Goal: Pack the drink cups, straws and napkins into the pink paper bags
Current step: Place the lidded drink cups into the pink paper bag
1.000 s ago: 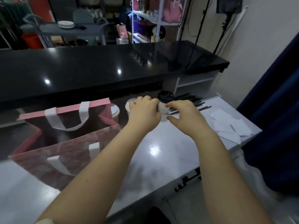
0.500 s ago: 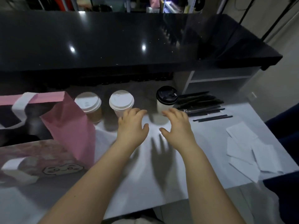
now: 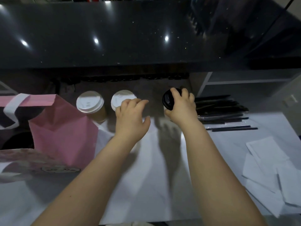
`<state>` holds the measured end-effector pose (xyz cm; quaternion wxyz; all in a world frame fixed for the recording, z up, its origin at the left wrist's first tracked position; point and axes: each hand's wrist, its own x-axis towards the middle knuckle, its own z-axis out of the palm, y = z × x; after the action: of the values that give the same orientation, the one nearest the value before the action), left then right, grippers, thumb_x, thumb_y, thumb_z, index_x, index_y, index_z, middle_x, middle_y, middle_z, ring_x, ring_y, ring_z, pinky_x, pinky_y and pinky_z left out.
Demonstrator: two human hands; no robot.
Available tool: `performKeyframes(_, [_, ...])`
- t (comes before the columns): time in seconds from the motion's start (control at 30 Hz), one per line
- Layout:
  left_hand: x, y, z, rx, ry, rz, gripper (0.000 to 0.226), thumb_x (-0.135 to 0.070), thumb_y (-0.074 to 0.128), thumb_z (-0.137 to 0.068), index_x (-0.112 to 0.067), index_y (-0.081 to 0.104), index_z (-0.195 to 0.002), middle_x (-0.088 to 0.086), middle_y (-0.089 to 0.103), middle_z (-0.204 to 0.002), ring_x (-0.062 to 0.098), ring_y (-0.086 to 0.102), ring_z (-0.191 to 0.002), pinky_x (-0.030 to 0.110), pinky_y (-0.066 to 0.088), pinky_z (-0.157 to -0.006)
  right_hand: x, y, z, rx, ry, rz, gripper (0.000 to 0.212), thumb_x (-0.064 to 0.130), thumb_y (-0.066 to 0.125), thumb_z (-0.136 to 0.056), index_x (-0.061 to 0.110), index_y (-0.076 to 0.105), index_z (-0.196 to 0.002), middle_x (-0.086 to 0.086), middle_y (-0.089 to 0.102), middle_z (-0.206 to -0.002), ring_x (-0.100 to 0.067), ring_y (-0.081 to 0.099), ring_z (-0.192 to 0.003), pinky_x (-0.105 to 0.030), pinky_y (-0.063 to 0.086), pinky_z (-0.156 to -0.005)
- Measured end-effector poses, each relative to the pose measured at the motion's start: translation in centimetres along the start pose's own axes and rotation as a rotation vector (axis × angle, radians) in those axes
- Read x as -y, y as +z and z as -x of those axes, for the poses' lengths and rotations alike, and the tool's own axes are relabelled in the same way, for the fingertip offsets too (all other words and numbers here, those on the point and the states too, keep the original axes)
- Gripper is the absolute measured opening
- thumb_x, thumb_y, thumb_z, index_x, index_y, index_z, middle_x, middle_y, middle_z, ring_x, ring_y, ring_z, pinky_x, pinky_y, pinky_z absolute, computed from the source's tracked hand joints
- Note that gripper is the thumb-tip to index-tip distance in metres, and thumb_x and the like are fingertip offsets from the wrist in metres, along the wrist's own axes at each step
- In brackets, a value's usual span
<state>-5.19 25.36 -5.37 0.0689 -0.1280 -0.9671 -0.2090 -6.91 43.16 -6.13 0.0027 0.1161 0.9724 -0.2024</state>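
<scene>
Head view shows the right hand (image 3: pixel 180 106) gripping the black-lid cup (image 3: pixel 168 100) by its top at the back of the desk (image 3: pixel 146 180), the left hand (image 3: pixel 130 119) loose and empty beside a white-lid cup (image 3: pixel 121 97); the thin paper walls probably dent, so a gentle hold just below the lid seems safer.

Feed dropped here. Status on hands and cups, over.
Right hand grips black-lidded cup. Left hand open, over middle cup. Pink bag open, left of cups.
</scene>
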Motion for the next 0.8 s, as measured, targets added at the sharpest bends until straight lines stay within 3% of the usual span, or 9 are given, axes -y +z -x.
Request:
performKeyframes(0.13, [0.2, -1.1, -0.3, -0.06, 0.0, -0.009, 0.05, -0.029, 0.069, -0.08, -0.023, 0.059, -0.128, 0.001, 0.058, -0.126, 0.029, 0.043, -0.123, 0.044, 0.033, -0.096, 1.2, -0.6, 1.9, -0.075, -0.105, 0.004, 0.084, 0.028, 0.073, -0.079, 0.03, 0.027, -0.149, -0.011, 0.018, -0.155, -0.035, 0.022, -0.133, -0.046, 0.033, -0.106])
performKeyframes(0.33, [0.3, -5.6, -0.7, -0.181, 0.02, 0.028, 0.048, -0.027, 0.069, -0.077, -0.025, 0.061, -0.124, -0.003, 0.061, -0.122, 0.028, 0.044, -0.121, 0.043, 0.033, -0.095, 5.4, -3.9, 5.4, -0.197, -0.305, -0.004, 0.084, 0.022, 0.072, -0.076, 0.033, 0.03, -0.148, -0.006, 0.018, -0.156, -0.031, 0.019, -0.135, -0.044, 0.027, -0.109])
performKeyframes(0.47, [1.8, -10.3, -0.5, -0.244, 0.017, 0.05, 0.049, -0.025, 0.069, -0.076, -0.023, 0.061, -0.125, -0.002, 0.06, -0.121, 0.027, 0.042, -0.122, 0.041, 0.029, -0.097, 8.8, -6.4, 6.8, -0.24, -0.351, 0.025, 0.08, 0.029, 0.07, -0.08, 0.034, 0.029, -0.148, -0.004, 0.019, -0.155, -0.028, 0.017, -0.135, -0.044, 0.026, -0.111])
performKeyframes(0.8, [10.7, -20.4, 3.3, -0.231, 0.032, 0.012, 0.05, -0.031, 0.066, -0.079, -0.03, 0.056, -0.129, -0.006, 0.057, -0.125, 0.023, 0.039, -0.126, 0.043, 0.028, -0.102, 22.2, -8.2, 10.4, -0.37, -0.463, -0.048, 0.082, 0.031, 0.075, -0.078, 0.037, 0.032, -0.147, -0.002, 0.022, -0.154, -0.025, 0.015, -0.136, -0.044, 0.023, -0.113])
